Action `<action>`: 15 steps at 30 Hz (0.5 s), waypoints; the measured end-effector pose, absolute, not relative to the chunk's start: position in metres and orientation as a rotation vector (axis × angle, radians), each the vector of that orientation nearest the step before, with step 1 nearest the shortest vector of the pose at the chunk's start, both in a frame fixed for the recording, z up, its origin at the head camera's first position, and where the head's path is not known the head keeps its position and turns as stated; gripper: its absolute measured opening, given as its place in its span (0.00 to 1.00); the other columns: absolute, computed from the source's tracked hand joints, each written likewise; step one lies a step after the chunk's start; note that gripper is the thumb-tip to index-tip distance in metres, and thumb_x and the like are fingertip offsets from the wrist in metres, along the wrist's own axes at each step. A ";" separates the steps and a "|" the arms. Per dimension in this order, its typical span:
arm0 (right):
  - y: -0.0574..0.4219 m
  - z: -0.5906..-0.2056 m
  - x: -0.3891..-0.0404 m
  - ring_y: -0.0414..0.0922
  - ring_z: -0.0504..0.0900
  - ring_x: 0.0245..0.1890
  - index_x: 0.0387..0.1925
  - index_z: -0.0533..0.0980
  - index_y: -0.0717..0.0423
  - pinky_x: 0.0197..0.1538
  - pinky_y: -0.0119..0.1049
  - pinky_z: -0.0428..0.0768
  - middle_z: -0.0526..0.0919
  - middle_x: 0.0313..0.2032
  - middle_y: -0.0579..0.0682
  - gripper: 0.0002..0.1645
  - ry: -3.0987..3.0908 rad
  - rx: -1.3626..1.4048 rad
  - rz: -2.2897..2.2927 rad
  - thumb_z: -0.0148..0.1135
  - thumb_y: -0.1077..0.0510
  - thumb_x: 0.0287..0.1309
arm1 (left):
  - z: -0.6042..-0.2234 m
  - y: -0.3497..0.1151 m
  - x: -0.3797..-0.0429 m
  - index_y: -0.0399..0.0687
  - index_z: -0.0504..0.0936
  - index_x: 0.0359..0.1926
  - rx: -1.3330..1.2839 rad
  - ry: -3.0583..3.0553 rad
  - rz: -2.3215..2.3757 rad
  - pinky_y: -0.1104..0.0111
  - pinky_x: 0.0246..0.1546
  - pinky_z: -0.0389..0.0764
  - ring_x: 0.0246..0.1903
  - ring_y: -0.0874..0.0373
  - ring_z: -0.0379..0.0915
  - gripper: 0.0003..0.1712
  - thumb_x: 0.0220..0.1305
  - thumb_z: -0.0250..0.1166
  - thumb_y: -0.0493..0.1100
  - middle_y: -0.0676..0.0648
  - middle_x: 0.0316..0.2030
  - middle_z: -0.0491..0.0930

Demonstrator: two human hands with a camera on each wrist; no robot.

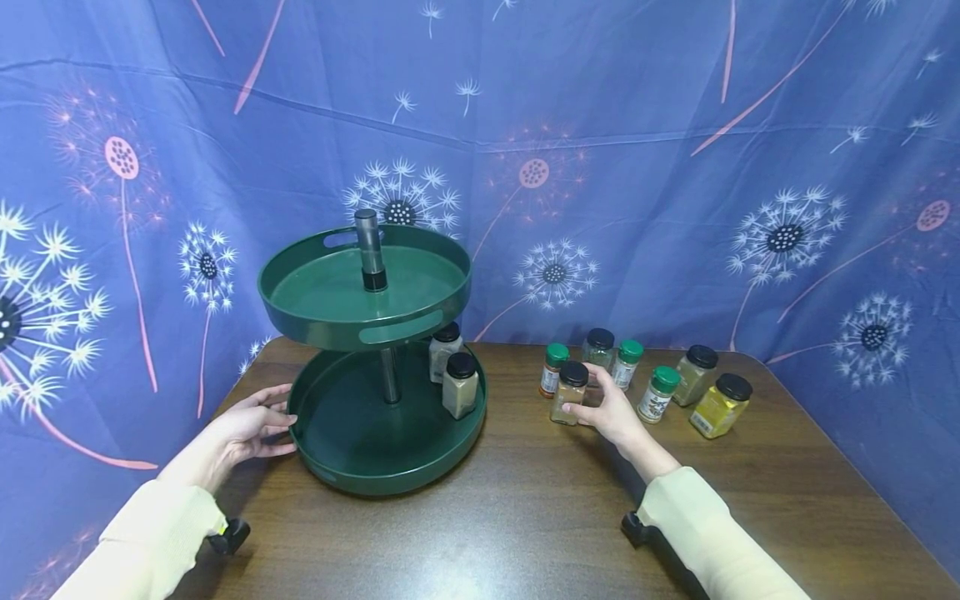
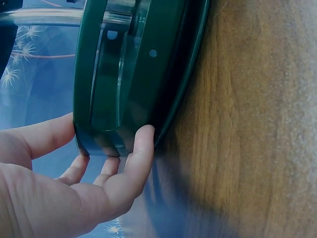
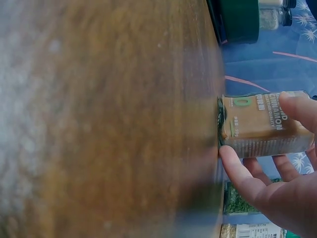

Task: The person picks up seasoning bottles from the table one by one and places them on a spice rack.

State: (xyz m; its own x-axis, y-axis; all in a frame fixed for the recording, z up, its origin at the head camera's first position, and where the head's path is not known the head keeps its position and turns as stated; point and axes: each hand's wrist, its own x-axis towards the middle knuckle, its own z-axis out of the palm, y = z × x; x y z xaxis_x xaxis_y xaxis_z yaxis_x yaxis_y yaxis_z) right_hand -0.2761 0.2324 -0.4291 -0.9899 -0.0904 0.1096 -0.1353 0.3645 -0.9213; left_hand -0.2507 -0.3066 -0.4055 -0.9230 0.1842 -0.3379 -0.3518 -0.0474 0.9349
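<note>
On the left of the table stands a green two-tier round tray stand (image 1: pixel 382 479) with a metal post. My left hand (image 1: pixel 251 425) grips the lower tray's side, with a digit over the rim and other fingertips along the outer wall (image 2: pixel 106 141). Two black-lidded spice jars, one at the back (image 1: pixel 442 360) and one in front (image 1: pixel 459 392), stand on that tray's right side. My right hand (image 1: pixel 609 408) holds an upright, black-lidded cinnamon jar (image 1: pixel 567 398) between thumb and fingers. Its brown label (image 3: pixel 260 119) faces the right wrist camera; the jar's base is close to the table.
Around the right hand are a green-lidded jar with reddish contents (image 1: pixel 553 371), a black-lidded green herb jar (image 1: pixel 597 346), two more green-lidded jars (image 1: pixel 626 367) (image 1: pixel 657 398), and black-lidded jars, one dull yellow-green (image 1: pixel 693 379), one bright yellow (image 1: pixel 718 408). Patterned blue cloth (image 1: pixel 637 192) hangs behind.
</note>
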 end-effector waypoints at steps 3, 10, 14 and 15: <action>0.233 -0.429 -0.276 0.64 0.67 0.59 0.67 0.56 0.54 0.40 0.45 0.82 0.62 0.61 0.64 0.45 -2.556 0.208 1.759 0.68 0.64 0.52 | -0.405 -0.306 -0.250 0.43 0.44 0.70 -0.176 1.879 2.026 0.53 0.41 0.78 0.34 0.58 0.75 0.44 0.60 0.58 0.27 0.39 0.58 0.59; 0.234 -0.431 -0.278 0.64 0.66 0.59 0.68 0.54 0.52 0.41 0.46 0.82 0.63 0.60 0.64 0.45 -2.552 0.227 1.759 0.68 0.63 0.53 | -0.404 -0.306 -0.249 0.42 0.42 0.71 -0.182 1.882 2.021 0.53 0.41 0.78 0.35 0.57 0.75 0.45 0.60 0.58 0.28 0.39 0.58 0.58; 0.233 -0.431 -0.278 0.64 0.67 0.59 0.67 0.55 0.48 0.40 0.49 0.81 0.65 0.60 0.65 0.45 -2.543 0.241 1.756 0.68 0.63 0.51 | -0.403 -0.306 -0.249 0.42 0.42 0.71 -0.184 1.884 2.018 0.53 0.41 0.78 0.36 0.57 0.75 0.45 0.61 0.58 0.28 0.39 0.58 0.59; 0.233 -0.431 -0.278 0.64 0.67 0.58 0.67 0.56 0.48 0.40 0.49 0.81 0.65 0.59 0.64 0.45 -2.540 0.239 1.760 0.68 0.64 0.51 | -0.403 -0.306 -0.249 0.42 0.42 0.71 -0.184 1.884 2.018 0.53 0.41 0.78 0.35 0.57 0.75 0.45 0.61 0.58 0.28 0.38 0.59 0.59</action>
